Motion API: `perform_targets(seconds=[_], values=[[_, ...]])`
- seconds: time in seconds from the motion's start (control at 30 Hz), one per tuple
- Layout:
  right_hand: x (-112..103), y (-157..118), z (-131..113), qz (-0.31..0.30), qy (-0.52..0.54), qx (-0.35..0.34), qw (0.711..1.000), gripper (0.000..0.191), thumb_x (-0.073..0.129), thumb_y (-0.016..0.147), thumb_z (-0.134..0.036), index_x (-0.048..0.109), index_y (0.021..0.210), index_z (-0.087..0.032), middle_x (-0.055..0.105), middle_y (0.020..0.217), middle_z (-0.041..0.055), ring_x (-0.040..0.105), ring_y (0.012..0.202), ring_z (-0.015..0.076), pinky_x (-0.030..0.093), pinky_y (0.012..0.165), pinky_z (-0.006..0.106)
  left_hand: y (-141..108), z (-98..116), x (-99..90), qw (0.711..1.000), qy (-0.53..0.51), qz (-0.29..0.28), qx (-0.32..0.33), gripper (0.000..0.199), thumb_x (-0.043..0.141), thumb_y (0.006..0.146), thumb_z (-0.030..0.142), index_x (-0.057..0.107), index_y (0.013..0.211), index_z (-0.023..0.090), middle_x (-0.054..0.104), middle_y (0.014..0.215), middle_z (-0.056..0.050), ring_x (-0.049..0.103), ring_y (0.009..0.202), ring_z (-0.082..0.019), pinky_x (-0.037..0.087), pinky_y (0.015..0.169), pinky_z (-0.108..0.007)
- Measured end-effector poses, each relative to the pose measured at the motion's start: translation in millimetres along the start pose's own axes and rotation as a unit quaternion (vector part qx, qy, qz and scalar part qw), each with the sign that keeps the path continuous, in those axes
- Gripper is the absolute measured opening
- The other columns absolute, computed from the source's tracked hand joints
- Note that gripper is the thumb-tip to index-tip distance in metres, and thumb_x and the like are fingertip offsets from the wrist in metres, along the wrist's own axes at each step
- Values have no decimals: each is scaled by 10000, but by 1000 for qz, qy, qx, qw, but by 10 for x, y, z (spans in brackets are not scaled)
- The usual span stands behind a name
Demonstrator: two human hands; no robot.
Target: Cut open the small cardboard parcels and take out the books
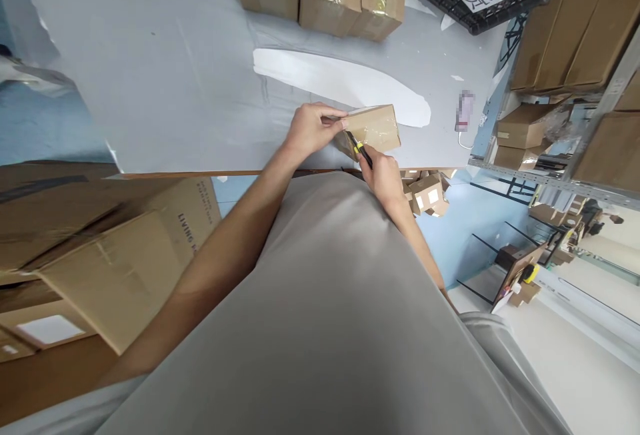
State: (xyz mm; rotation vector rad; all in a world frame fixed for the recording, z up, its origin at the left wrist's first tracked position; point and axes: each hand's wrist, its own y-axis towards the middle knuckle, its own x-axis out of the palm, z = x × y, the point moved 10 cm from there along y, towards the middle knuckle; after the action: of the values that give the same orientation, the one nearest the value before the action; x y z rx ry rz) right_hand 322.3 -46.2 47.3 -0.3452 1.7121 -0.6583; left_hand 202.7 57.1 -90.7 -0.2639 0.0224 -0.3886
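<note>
A small taped cardboard box lies at the front edge of the grey table, tilted, with clear tape shining on its side. My left hand grips the box's left end between thumb and fingers. In my right hand is a black and yellow utility knife, closed in the fingers. The knife's tip points up and left at the box's near left end, close to my left fingers. Whether the blade touches the tape I cannot make out.
Beyond the box lies a long white sheet. Taped cartons line the table's far side, beside a black plastic crate. Large cardboard boxes stand at left; loaded shelves rise at right. Small boxes lie below the table edge.
</note>
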Motion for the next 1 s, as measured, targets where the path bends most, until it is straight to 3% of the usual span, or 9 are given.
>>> perform_targets(seconds=[0.3, 0.47, 0.83, 1.0], values=[[-43, 8, -173, -49, -39, 43, 997, 374, 417, 1244, -294, 724, 1433, -193, 867, 1245, 172, 819, 1152, 340, 568, 989, 364, -54, 22, -1, 998, 59, 15, -8, 190, 859, 903, 273, 947, 1070, 263, 880, 1076, -6, 842, 1019, -265, 707, 1046, -427], [-19, -40, -226, -88, -84, 108, 987, 395, 404, 1239, -254, 671, 1509, -147, 834, 1324, 229, 809, 1213, 329, 581, 1033, 386, -101, 62, 18, 995, 90, 33, -19, 184, 823, 902, 250, 945, 1036, 280, 895, 1113, 0, 843, 1016, -242, 696, 1027, -376], [40, -128, -181, -109, -86, 113, 984, 410, 395, 1238, -245, 670, 1530, -160, 814, 1348, 233, 803, 1253, 327, 609, 1045, 410, -207, 211, 12, 989, 141, 48, -9, 258, 762, 970, 233, 921, 1171, 261, 896, 1215, -28, 837, 1120, -243, 667, 1082, -362], [96, -137, -146, -111, -84, 112, 984, 413, 381, 1243, -230, 685, 1511, -151, 815, 1345, 237, 811, 1255, 316, 622, 1041, 399, -250, 227, 33, 986, 162, 46, -6, 228, 778, 968, 200, 932, 1120, 273, 897, 1201, -18, 846, 1076, -250, 679, 1056, -375]])
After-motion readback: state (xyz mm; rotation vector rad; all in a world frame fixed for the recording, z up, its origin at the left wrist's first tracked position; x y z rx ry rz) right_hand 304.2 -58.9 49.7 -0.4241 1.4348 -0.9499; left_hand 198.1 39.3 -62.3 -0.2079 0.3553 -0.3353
